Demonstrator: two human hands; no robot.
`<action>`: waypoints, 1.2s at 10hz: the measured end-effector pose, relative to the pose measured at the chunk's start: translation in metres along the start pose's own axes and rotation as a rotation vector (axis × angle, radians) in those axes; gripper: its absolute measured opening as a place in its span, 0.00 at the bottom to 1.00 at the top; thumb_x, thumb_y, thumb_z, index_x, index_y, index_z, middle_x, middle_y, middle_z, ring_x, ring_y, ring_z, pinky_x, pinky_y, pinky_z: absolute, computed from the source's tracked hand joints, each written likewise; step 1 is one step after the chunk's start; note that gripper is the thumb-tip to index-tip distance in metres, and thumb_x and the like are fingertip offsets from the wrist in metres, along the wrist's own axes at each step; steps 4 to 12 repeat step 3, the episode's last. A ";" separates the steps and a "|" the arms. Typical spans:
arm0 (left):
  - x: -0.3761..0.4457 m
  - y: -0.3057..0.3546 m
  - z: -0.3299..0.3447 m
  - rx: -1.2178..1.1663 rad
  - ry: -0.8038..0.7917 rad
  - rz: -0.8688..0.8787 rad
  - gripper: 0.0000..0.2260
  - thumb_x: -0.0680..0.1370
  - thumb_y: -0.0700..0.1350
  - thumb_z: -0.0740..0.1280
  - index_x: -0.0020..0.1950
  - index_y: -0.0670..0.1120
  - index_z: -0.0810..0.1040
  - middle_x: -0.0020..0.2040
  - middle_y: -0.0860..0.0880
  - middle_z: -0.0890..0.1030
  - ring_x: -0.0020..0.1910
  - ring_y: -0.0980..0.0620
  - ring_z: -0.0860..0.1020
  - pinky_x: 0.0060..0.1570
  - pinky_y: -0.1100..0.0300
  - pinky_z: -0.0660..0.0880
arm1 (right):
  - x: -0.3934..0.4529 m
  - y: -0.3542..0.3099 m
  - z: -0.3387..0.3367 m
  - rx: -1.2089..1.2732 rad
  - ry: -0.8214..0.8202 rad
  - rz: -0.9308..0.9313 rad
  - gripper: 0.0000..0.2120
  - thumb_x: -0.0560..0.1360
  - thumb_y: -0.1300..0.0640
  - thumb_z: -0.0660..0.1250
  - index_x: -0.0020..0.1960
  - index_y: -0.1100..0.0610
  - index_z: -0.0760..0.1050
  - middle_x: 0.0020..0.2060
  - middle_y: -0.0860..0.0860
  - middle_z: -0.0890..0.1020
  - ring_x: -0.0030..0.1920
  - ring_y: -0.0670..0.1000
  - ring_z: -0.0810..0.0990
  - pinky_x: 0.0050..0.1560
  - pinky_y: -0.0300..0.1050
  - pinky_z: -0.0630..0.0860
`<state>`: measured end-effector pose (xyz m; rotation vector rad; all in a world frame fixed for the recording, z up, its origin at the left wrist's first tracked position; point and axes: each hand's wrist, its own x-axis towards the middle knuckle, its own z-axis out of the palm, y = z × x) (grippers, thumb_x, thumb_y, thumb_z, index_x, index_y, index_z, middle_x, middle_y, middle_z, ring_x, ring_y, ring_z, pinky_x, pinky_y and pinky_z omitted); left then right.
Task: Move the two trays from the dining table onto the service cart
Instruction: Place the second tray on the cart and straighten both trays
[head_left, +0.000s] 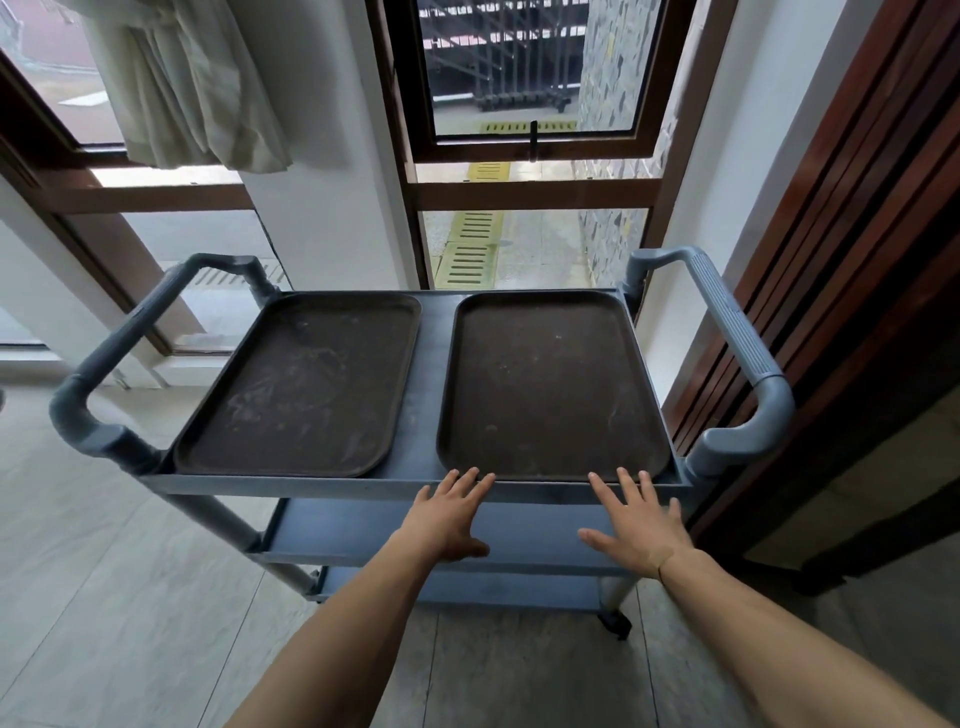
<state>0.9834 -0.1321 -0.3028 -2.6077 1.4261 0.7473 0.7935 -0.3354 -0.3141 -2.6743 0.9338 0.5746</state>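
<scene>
Two dark brown rectangular trays lie side by side on the top shelf of a grey service cart (431, 384). The left tray (306, 384) sits slightly skewed; the right tray (550, 389) lies square to the shelf. My left hand (447, 514) is held flat with straight fingers, its fingertips at the cart's front edge just below the right tray's near left corner. My right hand (639, 525) is likewise flat and spread, fingertips near the same tray's near right corner. Neither hand holds anything.
The cart has grey handles at the left (130, 332) and right (737, 338) ends and two lower shelves (374, 530). Behind it are windows (530, 67), a white pillar (332, 208) and a curtain (187, 83). A dark wooden panel (841, 249) stands close on the right. The floor is tiled.
</scene>
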 end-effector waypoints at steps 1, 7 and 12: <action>-0.007 -0.008 0.001 -0.039 0.013 0.031 0.45 0.75 0.58 0.71 0.81 0.56 0.43 0.83 0.52 0.45 0.81 0.47 0.45 0.77 0.42 0.52 | 0.000 -0.009 0.004 0.041 -0.005 0.031 0.40 0.73 0.28 0.54 0.78 0.39 0.41 0.79 0.52 0.44 0.77 0.60 0.39 0.71 0.69 0.48; -0.026 -0.052 -0.014 -0.212 0.132 0.036 0.43 0.74 0.59 0.71 0.81 0.56 0.49 0.82 0.50 0.52 0.80 0.48 0.52 0.76 0.46 0.58 | 0.004 -0.039 -0.012 0.089 0.080 -0.003 0.36 0.73 0.27 0.53 0.77 0.37 0.49 0.79 0.49 0.53 0.78 0.56 0.50 0.72 0.68 0.50; -0.026 -0.052 -0.014 -0.212 0.132 0.036 0.43 0.74 0.59 0.71 0.81 0.56 0.49 0.82 0.50 0.52 0.80 0.48 0.52 0.76 0.46 0.58 | 0.004 -0.039 -0.012 0.089 0.080 -0.003 0.36 0.73 0.27 0.53 0.77 0.37 0.49 0.79 0.49 0.53 0.78 0.56 0.50 0.72 0.68 0.50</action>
